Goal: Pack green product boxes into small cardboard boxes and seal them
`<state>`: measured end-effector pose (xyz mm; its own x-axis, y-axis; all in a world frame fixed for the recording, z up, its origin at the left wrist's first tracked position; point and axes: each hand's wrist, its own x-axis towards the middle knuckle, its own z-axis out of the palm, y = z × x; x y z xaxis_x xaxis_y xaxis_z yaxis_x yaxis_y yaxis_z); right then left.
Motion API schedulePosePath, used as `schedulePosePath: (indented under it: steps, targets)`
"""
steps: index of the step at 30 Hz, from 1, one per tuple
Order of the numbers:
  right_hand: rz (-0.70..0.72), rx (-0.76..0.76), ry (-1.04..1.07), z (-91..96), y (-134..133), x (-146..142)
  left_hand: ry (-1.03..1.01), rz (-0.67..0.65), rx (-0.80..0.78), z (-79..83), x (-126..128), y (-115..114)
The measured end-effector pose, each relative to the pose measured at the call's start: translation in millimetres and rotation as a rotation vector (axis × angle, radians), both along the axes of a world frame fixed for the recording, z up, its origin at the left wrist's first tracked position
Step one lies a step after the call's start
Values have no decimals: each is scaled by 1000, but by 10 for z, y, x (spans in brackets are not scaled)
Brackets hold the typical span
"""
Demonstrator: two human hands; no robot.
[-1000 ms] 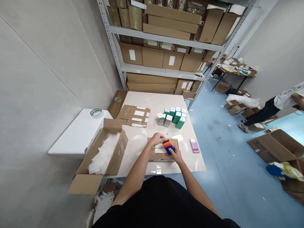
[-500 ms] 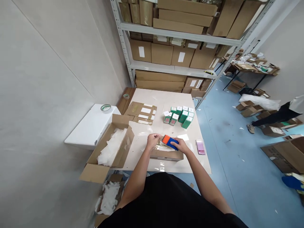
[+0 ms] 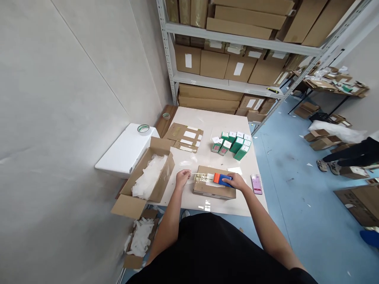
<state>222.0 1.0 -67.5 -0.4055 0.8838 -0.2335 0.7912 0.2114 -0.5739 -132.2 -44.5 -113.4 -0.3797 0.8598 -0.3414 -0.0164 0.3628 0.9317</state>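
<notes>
Grip of the right hand (image 3: 237,181) clasps the blue-and-orange dispenser (image 3: 222,180) over the carton (image 3: 214,192)!
Left hand (image 3: 183,178), fingertips pinched on a thin pale strip (image 3: 198,173), sits just past the carton's left end, both forearms (image 3: 175,209) angled forward over the worktop (image 3: 219,118).

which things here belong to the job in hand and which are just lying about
In use: blue-and-orange handheld tool, in the right hand; thin pale strip, in the left hand; brown cardboard box beneath.

Apparently lying about: green-and-white cartons; flattened brown cardboard; flat pink item.
</notes>
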Motion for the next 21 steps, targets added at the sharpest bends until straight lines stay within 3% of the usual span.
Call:
schedulePosePath:
  steps: [5, 11, 21]
  targets:
    - [-9, 11, -176, -3, 92, -256, -61, 65, -132, -242, -33, -18]
    - [-29, 17, -300, -41, 141, -352, -116, 62, -225, -530, 15, -35]
    - [-111, 27, -297, -149, 130, -359, -37, -82, -202, -719, 462, -12]
